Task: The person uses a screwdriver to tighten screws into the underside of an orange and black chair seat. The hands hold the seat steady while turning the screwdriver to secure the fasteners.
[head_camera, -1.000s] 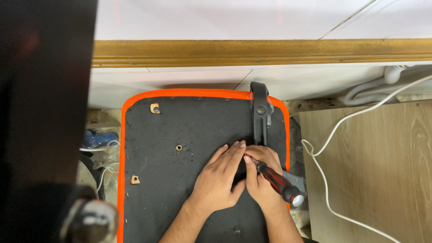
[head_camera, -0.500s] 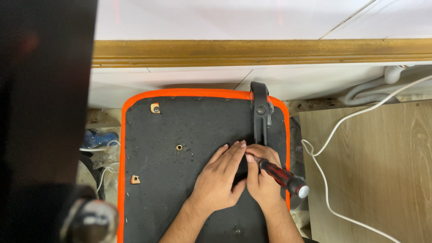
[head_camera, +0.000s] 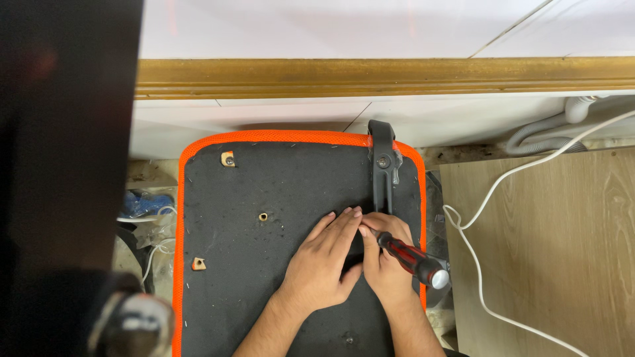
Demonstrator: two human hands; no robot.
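Screwdriver [head_camera: 411, 259] handle tipped slightly lower, right hand [head_camera: 385, 264] grip closed around it, left hand [head_camera: 324, 261] flat, open.

Seat panel [head_camera: 264, 192] lying at lower centre of the frame, bracket [head_camera: 381, 173] sitting on its upper right, both hands [head_camera: 319, 263] [head_camera: 387, 261] resting below it, screwdriver [head_camera: 410, 258] angling lower right, cable [head_camera: 486, 198] trailing right.

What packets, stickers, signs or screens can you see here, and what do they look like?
Blue plastic packet: crumpled, on the floor left of the orange-edged seat base, partly hidden.
Clear plastic bag: beside it, crinkled, see-through.
No signs, stickers or screens show.
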